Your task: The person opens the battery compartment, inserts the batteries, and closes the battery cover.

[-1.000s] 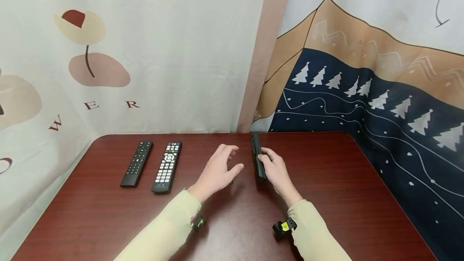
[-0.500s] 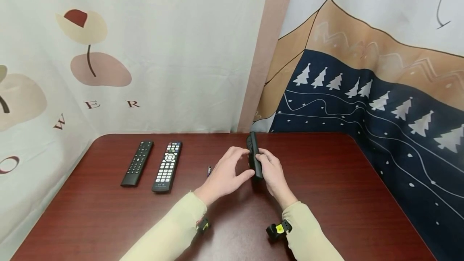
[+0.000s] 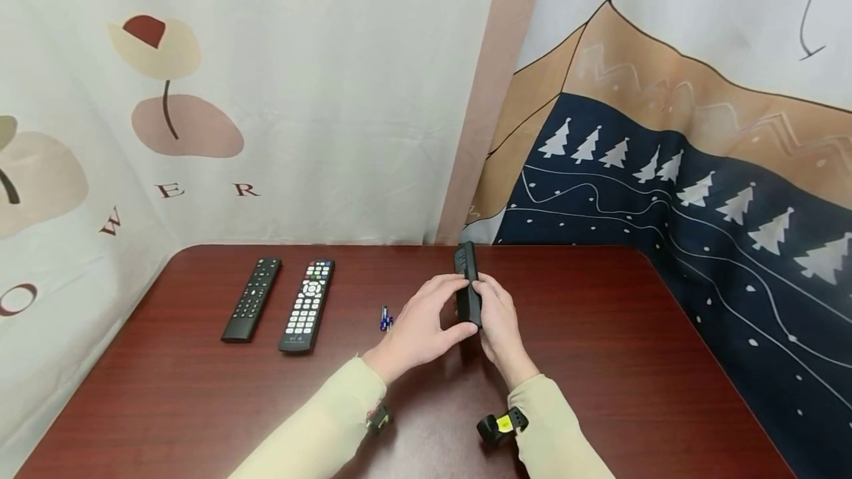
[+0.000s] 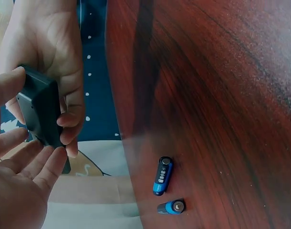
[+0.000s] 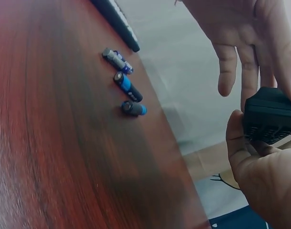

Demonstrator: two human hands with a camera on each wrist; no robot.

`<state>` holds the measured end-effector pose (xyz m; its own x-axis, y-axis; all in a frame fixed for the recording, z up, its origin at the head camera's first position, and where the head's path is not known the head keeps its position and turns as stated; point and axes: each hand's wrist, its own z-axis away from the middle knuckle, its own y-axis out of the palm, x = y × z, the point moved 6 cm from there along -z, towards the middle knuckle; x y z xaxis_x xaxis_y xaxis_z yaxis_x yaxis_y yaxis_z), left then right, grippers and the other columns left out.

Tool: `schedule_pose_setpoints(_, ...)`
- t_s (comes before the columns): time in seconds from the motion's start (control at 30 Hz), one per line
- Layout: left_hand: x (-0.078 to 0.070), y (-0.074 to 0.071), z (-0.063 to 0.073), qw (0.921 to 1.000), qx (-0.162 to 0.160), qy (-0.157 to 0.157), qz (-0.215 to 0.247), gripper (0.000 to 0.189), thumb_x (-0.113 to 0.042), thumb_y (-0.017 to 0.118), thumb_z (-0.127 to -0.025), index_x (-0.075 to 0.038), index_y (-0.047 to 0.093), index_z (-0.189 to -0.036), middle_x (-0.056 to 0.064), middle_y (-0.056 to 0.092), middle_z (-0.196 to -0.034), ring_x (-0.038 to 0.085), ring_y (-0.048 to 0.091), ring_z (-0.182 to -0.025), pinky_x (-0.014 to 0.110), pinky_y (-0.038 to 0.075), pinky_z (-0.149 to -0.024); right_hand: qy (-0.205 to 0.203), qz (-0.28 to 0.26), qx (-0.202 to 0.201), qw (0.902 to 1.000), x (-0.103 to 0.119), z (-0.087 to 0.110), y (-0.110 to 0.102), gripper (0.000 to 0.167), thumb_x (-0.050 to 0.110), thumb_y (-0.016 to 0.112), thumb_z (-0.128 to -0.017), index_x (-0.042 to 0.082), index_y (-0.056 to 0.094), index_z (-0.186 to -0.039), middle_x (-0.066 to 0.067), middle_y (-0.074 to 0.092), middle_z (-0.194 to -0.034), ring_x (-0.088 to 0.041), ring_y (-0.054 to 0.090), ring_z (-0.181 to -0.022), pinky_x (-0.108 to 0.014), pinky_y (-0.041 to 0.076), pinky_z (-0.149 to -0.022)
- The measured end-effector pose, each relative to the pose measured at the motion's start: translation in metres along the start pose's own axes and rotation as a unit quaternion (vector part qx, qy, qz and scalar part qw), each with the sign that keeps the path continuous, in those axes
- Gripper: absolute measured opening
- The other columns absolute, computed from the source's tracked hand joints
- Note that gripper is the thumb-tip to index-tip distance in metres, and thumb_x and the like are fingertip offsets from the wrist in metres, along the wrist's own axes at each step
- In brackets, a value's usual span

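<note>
Between both hands, above the table, is a black remote control (image 3: 467, 266), turned on its side. My right hand (image 3: 501, 320) grips it along its right side; its button face shows towards that palm in the right wrist view. My left hand (image 3: 421, 325) holds it from the other side, thumb at the near end and fingertips farther along the back (image 4: 42, 112). Blue-and-black batteries, one lying (image 4: 163, 176) and another beside it (image 4: 171, 207), are on the table left of the hands. Silver-and-blue battery shapes (image 5: 117, 61) lie close by in the right wrist view.
A black remote with dark buttons (image 3: 251, 301) and one with white buttons (image 3: 308, 307) lie side by side on the left of the red-brown table (image 3: 166, 390). Printed curtains (image 3: 333, 94) hang behind the table's far edge and along its right side.
My left hand has moved right from beside the remote control and now holds it together with the right hand. The batteries, earlier hidden behind the left hand, have come into view.
</note>
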<state>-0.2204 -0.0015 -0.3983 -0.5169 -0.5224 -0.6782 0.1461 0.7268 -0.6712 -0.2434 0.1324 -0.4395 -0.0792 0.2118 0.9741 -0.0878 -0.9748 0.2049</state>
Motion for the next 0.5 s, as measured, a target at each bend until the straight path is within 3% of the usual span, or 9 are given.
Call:
schedule_pose_setpoints(0.23, -0.0013, 0.0, 0.0018, 0.9999, -0.007, 0.005, -0.012, 0.063, -0.029, 0.079, -0.093, -0.008, 0.055, -0.147, 0.006, 0.055, -0.148, 0.022, 0.052, -0.137, 0.042, 0.047, -0.11, 0.009, -0.02, -0.007, 0.9997, -0.0012, 0.0034, 0.0032, 0.04, 0.016, 0.041, -0.106, -0.005, 0.057, -0.137, -0.016, 0.059, -0.121, -0.018, 0.061, -0.094, -0.026, 0.056, -0.074)
schedule_pose_setpoints(0.5, -0.0071, 0.0004, 0.0018, 0.9985, -0.016, 0.03, -0.044, 0.061, -0.025, 0.082, -0.09, -0.009, 0.058, -0.143, 0.003, 0.059, -0.139, 0.02, 0.053, -0.132, 0.039, 0.05, -0.106, 0.004, -0.033, -0.012, 0.9994, -0.001, 0.0045, 0.0088, 0.039, 0.018, 0.036, -0.108, -0.004, 0.054, -0.135, -0.015, 0.06, -0.123, -0.014, 0.063, -0.097, -0.023, 0.055, -0.078)
